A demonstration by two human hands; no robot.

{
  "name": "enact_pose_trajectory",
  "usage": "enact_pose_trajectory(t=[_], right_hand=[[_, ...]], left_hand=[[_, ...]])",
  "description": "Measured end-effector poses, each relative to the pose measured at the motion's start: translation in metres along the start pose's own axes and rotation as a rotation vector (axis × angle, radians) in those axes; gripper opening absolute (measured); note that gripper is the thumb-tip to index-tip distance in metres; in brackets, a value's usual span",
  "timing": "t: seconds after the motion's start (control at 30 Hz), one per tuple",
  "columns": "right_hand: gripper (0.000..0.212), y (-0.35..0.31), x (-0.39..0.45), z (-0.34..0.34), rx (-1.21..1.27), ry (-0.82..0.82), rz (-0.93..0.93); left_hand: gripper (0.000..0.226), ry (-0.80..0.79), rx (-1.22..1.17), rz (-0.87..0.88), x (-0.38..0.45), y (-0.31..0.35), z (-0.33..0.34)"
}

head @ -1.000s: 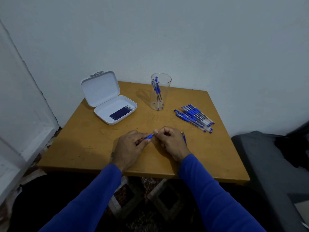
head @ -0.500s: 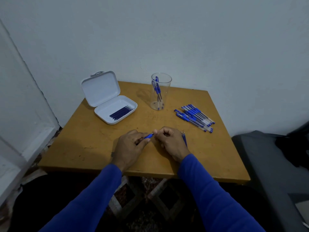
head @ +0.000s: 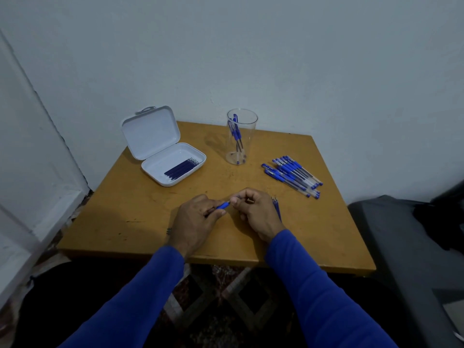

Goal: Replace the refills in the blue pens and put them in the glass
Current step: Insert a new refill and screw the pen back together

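Over the middle of the wooden table (head: 140,217), my left hand (head: 193,222) grips a blue pen (head: 223,205) by its barrel. My right hand (head: 253,212) pinches the pen's tip end with thumb and forefinger, and the two hands almost touch. A clear glass (head: 241,136) stands at the back of the table with a few blue pens upright inside. Several blue pens (head: 292,175) lie in a pile to the right. An open white case (head: 167,156) at the back left holds several dark blue refills (head: 181,169).
A couple of thin blue refills (head: 276,207) lie on the table just right of my right hand. A small dark object (head: 168,231) lies by my left wrist. A dark grey seat (head: 406,247) stands right of the table. Walls close off the back and left.
Both hands stay in place on the pen. The right hand's fingers have shifted slightly at the pen's tip.
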State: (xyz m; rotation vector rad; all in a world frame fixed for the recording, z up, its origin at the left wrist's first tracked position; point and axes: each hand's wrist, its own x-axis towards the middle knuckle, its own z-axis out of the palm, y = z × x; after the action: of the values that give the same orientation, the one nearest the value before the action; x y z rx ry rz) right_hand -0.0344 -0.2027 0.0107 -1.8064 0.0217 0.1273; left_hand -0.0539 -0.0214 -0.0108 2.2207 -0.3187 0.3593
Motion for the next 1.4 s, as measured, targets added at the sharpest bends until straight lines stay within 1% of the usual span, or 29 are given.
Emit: enact_pose_trajectory(t=[0.13, 0.2, 0.23, 0.27, 0.3, 0.37, 0.43, 0.5, 0.63, 0.73, 0.8, 0.83, 0.9, 1.07, 1.13, 1.23, 1.4], right_hand=[[0.012, -0.001, -0.001, 0.0, 0.006, 0.009, -0.008], [0.015, -0.001, -0.001, 0.0, 0.088, 0.06, -0.003], [0.016, 0.001, 0.0, 0.001, 0.118, 0.116, 0.003], [0.018, 0.003, 0.003, 0.001, 0.085, 0.194, 0.008], [0.021, 0.006, 0.006, 0.003, -0.011, 0.262, 0.009], [0.026, 0.006, 0.009, 0.007, -0.249, 0.299, 0.012], [0.03, 0.003, 0.011, 0.013, -0.386, 0.292, 0.014], [0.031, -0.002, 0.012, 0.015, -0.436, 0.27, 0.02], [0.023, -0.006, 0.014, 0.014, -0.544, 0.182, 0.049], [0.014, -0.005, 0.014, 0.014, -0.458, 0.185, 0.058], [0.008, -0.001, 0.014, 0.012, -0.279, 0.272, 0.066], [0.009, 0.001, 0.013, 0.011, -0.175, 0.319, 0.069], [0.01, 0.003, 0.01, 0.01, -0.007, 0.364, 0.075], [0.013, 0.003, 0.005, 0.006, 0.234, 0.35, 0.066], [0.013, 0.003, 0.003, 0.005, 0.252, 0.314, 0.057], [0.01, 0.002, 0.001, 0.005, 0.215, 0.253, 0.038], [0.008, -0.001, -0.002, 0.005, 0.145, 0.201, -0.001]], left_hand=[[0.024, 0.006, 0.003, -0.006, 0.0, 0.0, 0.0], [0.025, 0.014, 0.017, -0.022, 0.0, 0.001, 0.001], [0.025, 0.023, 0.021, -0.031, 0.001, 0.002, 0.001], [0.026, 0.03, 0.02, -0.039, 0.001, 0.002, 0.001], [0.026, 0.033, 0.017, -0.042, 0.001, 0.002, 0.001], [0.027, 0.035, 0.015, -0.04, 0.0, 0.003, 0.0], [0.027, 0.038, 0.017, -0.037, 0.0, 0.003, -0.001], [0.028, 0.031, 0.024, -0.038, 0.001, 0.003, -0.001], [0.03, 0.004, 0.054, -0.049, 0.001, 0.003, 0.0], [0.03, -0.004, 0.049, -0.058, 0.0, 0.002, -0.001], [0.028, 0.005, 0.025, -0.054, 0.001, 0.002, -0.001], [0.027, 0.011, 0.01, -0.054, 0.001, 0.002, 0.0], [0.028, 0.015, 0.008, -0.056, 0.001, 0.001, 0.001], [0.028, 0.009, 0.022, -0.054, 0.001, 0.0, 0.002], [0.027, 0.007, 0.017, -0.055, 0.001, 0.0, 0.002], [0.028, 0.0, 0.046, -0.059, 0.002, 0.0, 0.003], [0.028, 0.001, 0.058, -0.05, 0.002, 0.002, 0.002]])
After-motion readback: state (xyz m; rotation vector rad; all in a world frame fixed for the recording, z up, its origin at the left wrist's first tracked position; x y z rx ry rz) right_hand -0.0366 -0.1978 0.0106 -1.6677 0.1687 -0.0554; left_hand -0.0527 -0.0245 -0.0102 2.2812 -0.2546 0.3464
